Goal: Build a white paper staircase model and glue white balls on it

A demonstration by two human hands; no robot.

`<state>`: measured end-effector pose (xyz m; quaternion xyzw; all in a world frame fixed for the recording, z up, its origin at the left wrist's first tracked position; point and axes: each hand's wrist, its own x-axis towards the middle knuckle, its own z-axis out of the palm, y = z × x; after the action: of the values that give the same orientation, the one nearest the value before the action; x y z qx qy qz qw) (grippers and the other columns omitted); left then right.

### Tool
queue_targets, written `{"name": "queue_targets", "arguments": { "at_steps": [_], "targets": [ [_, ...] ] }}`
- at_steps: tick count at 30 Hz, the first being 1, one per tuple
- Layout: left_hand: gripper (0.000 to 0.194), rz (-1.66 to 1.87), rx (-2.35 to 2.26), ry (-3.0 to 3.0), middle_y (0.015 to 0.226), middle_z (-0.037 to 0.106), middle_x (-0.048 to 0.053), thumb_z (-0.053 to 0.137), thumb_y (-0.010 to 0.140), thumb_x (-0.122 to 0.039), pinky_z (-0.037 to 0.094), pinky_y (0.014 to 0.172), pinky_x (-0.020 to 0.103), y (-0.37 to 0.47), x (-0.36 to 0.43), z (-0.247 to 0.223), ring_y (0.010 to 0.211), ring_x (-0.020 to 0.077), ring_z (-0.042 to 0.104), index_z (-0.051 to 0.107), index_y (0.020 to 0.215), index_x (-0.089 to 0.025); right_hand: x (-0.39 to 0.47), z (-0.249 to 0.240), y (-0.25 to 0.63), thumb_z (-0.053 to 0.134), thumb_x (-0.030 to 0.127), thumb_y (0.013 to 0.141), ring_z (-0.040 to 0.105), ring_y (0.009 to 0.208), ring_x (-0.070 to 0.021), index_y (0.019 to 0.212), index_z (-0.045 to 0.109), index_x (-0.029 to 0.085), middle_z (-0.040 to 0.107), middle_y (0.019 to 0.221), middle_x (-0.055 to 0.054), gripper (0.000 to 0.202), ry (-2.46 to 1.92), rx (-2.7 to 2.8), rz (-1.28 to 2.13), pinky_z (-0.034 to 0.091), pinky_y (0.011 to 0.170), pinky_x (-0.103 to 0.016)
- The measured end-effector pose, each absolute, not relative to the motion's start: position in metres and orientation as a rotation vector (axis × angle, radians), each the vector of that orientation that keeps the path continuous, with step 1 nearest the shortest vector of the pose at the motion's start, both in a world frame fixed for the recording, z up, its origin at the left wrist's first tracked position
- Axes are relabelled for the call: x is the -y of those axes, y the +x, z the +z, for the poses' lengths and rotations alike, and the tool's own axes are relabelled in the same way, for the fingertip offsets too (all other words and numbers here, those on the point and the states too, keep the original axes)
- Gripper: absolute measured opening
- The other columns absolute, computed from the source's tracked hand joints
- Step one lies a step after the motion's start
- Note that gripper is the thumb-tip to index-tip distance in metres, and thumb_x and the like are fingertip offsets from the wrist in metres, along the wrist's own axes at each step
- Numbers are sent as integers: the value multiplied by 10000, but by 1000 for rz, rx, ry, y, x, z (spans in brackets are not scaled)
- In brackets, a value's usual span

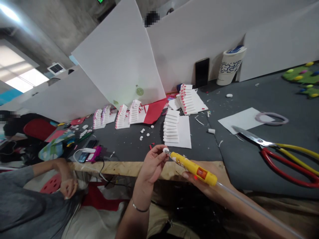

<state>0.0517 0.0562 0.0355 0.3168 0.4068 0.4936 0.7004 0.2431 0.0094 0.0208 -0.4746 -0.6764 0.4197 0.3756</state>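
Observation:
Between the fingertips of my left hand [154, 166] is a small round white piece [165, 150]. My right hand [206, 182] is wrapped round a yellow glue gun [194, 168] with a lit red-orange switch and a clear glue stick [249, 200] running out of its back. The metal nozzle of the glue gun meets the white piece or lies just beside it; I cannot tell which. Just beyond my hands, a white card [184, 132] carries a row of white rolled strips [171, 127]. Several loose white pieces [148, 134] lie to its left.
Large scissors [261, 142] with red and yellow handles lie at right on white paper, near a tape ring [271, 118]. A phone [202, 72] and paper cup [230, 65] stand at the back. Finished-looking strip cards [188, 99] line the table. A co-worker [22, 199] sits at left.

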Motion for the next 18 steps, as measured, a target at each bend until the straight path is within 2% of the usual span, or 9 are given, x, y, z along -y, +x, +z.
{"name": "queue_targets", "arguments": {
  "at_steps": [5,12,18],
  "targets": [
    [314,1133,-916,740,769,661,6,881,590,-226,438,590,171,52,-56,36,665,75,576,700,835,-148,-6,19,241,548,477,854,530,517,-159,635,566,237,592,582,-2,326,-1254,1659,1033,407,504,-301],
    [345,1132,-894,694,779,658,-2,898,561,-226,429,596,164,52,-57,37,655,60,569,705,837,-149,-7,12,240,524,504,867,495,490,-128,643,511,222,571,558,15,360,-1239,1741,1037,353,484,-267],
    [340,1137,-899,652,817,656,4,887,578,-207,417,583,172,50,-58,36,674,67,569,693,853,-156,-7,9,240,515,506,873,501,491,-129,641,502,227,569,556,18,363,-1270,1735,1037,357,484,-261]
  ]
}}
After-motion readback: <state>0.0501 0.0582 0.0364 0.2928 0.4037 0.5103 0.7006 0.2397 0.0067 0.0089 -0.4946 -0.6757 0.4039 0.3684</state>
